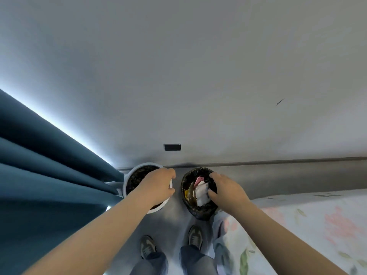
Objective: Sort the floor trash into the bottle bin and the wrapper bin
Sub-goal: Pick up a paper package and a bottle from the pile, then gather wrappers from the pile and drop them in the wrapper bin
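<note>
**Both hands over the two bins by the wall**

Nearest the camera, the person's two shoes [148, 247] stood on the grey floor [174, 215], jeans legs above them. A bed [297, 225] with a flowered sheet ran along the right, and a blue curtain [39, 165] hung on the left.

Both bare forearms reached forward. The left hand [156, 187] lay over the white bin [125, 187], covering most of its dark-lined mouth. Its fingers curled down at the bin's right rim, thumb and fingers apart with a strip of white rim showing between them. Whether it gripped that rim could not be told, and the bin's contents were hidden.

The right hand [228, 190] hung over the right side of the black-lined bin [200, 212], thumb and forefinger apart and loosely curved, with nothing seen pinched between them. Wrappers [201, 192] lay inside that bin, white, pink and yellow, just left of the thumb.

The bins stood side by side, apart, against a grey skirting board [278, 175]. Above it, a black wall plate [172, 147] sat on the pale wall [198, 76].
</note>
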`<state>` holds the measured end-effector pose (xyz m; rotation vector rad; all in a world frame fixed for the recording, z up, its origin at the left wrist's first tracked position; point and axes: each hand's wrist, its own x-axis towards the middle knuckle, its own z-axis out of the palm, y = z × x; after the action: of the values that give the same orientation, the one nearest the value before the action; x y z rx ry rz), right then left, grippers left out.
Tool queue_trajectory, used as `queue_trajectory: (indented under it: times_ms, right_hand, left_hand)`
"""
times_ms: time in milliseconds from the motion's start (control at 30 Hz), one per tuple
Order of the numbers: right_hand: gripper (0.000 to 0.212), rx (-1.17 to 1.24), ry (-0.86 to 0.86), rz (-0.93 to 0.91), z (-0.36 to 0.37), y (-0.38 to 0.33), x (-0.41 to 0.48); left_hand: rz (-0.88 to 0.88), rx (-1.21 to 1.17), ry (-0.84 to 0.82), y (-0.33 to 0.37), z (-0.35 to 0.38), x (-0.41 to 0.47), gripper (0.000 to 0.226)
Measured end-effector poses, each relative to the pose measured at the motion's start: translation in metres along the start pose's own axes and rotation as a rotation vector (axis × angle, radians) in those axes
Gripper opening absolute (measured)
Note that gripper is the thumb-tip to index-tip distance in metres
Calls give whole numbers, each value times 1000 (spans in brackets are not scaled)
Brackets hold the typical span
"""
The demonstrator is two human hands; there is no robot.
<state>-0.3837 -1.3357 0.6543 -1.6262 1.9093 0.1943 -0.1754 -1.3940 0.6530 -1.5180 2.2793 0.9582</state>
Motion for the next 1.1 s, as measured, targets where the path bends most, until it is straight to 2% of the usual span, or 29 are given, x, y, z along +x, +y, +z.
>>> queue_trajectory:
  times_ms: [300,500,667,900,1100]
  right_hand:
    - [47,-147,37,-200,-61,-71,-50]
    - [43,-315,109,-351,-100,-126,-70]
    - [41,-354,137,-476,-126,-171,-87]
    - [44,-400,154,-671,-156,-223,-86]
    - [44,-465,114,-902,-177,-257,-70]
  left_hand:
    - [-10,-98,140,-17,-78,-86,31]
    - [2,-75,217,-35,-130,-140,37]
    - [-32,-70,284,-51,-162,-180,37]
    - [-143,-136,398,-63,-186,-213,37]
    - [-323,-271,498,-63,-187,-234,35]
